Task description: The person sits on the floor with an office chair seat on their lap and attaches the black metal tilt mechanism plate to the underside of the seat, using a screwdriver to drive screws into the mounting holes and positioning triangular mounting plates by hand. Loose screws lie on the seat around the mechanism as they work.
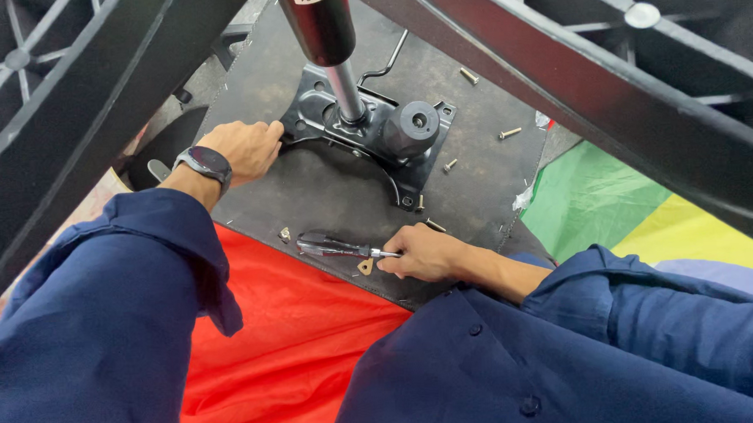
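Note:
An upturned chair seat (325,188) with a black underside lies before me, and a black metal tilt plate (364,132) sits on it with a gas cylinder (326,36) rising from it. My left hand (243,150), with a dark watch on its wrist, grips the plate's left edge. My right hand (425,252) rests near the seat's front edge and holds the metal shaft of a screwdriver (331,246) whose clear and red handle points left. Loose screws (509,133) lie on the seat to the right of the plate.
Black spokes of the chair base (608,83) cross overhead on both sides. Red (281,342), green (592,198) and yellow cloth lies under the seat. A small tan triangular piece (366,266) rests by the screwdriver. My dark blue sleeves fill the foreground.

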